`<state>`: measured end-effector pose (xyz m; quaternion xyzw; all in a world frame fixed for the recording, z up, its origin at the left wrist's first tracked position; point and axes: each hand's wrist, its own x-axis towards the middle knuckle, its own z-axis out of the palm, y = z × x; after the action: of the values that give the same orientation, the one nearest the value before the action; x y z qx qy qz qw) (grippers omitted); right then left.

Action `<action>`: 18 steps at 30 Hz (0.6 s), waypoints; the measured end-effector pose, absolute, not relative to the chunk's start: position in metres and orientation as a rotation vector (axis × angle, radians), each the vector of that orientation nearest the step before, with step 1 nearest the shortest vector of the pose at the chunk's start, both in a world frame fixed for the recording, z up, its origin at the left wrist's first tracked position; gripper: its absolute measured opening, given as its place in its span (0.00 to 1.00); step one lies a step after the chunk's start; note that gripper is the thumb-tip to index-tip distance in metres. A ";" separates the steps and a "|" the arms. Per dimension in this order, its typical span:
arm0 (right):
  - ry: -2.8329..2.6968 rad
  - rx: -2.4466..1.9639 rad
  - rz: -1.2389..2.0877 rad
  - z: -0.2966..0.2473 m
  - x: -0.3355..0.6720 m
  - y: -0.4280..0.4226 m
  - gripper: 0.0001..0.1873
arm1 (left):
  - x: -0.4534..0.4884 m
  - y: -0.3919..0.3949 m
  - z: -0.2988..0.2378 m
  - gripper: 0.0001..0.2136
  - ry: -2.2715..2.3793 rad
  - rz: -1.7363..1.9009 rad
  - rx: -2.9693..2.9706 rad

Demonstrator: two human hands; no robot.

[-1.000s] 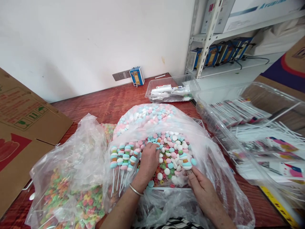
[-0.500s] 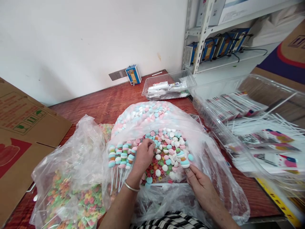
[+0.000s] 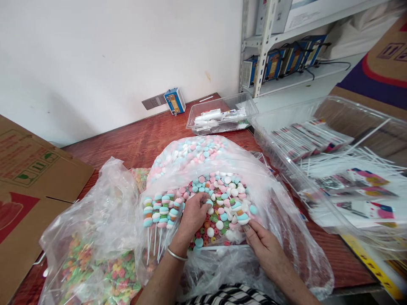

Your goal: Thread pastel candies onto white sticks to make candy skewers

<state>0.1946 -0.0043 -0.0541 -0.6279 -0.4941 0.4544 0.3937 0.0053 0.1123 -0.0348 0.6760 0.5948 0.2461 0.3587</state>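
My left hand (image 3: 193, 214) reaches into an open clear plastic bag (image 3: 280, 212) full of loose round candies (image 3: 222, 190) in pink, blue and white. Its fingers are pinched together on a small candy I cannot name exactly. My right hand (image 3: 262, 243) rests at the bag's near edge, its fingers closed on a stacked candy skewer (image 3: 241, 212). Several finished candy skewers (image 3: 159, 207) on white sticks lie in a row just left of my left hand.
A second clear bag (image 3: 92, 237) of green, orange and red ring candies lies at left, beside a cardboard box (image 3: 28, 178). A clear bin (image 3: 333, 169) with white sticks and printed wrappers stands at right. A small clear tray (image 3: 222, 116) and metal shelving (image 3: 286, 55) are behind.
My left hand has drawn back a little from deep in the candies and pinched its fingers together. The view has shifted slightly right. My right hand stays on the skewer.
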 end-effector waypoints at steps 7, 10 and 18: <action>-1.259 -1.602 1.125 -0.051 0.193 -0.003 0.18 | 0.005 0.116 -0.043 0.04 1.617 0.519 1.916; -1.281 -1.592 1.126 -0.050 0.192 -0.003 0.17 | 0.007 0.111 -0.045 0.06 1.567 0.602 1.973; -1.290 -1.540 1.076 -0.038 0.184 0.015 0.16 | 0.026 0.092 -0.020 0.12 1.066 0.887 1.142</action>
<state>0.1844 0.0147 -0.0381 -0.6138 -0.5141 0.4291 0.4182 0.0255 0.0918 -0.0200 0.4971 0.4641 0.3861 0.6232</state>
